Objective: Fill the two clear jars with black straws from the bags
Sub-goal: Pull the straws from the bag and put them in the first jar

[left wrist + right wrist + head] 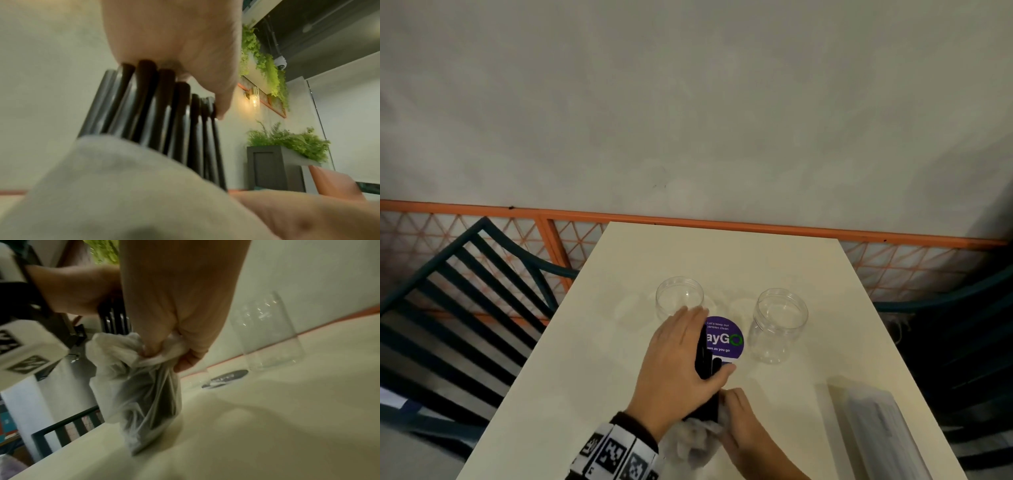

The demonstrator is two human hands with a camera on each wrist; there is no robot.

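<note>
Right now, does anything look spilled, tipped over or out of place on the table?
Nothing stands out. Both clear jars stand upright and empty, and no straws lie loose: the left hand grips the black straws while the right hand holds the bag.

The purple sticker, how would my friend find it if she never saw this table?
Start at the cream rectangular table against the grey wall. Near its middle stand two empty clear plastic jars; the round purple sticker lies flat on the tabletop between them, slightly nearer the person. It is the only coloured patch there, with white lettering, partly covered by the left hand holding black straws.
</note>
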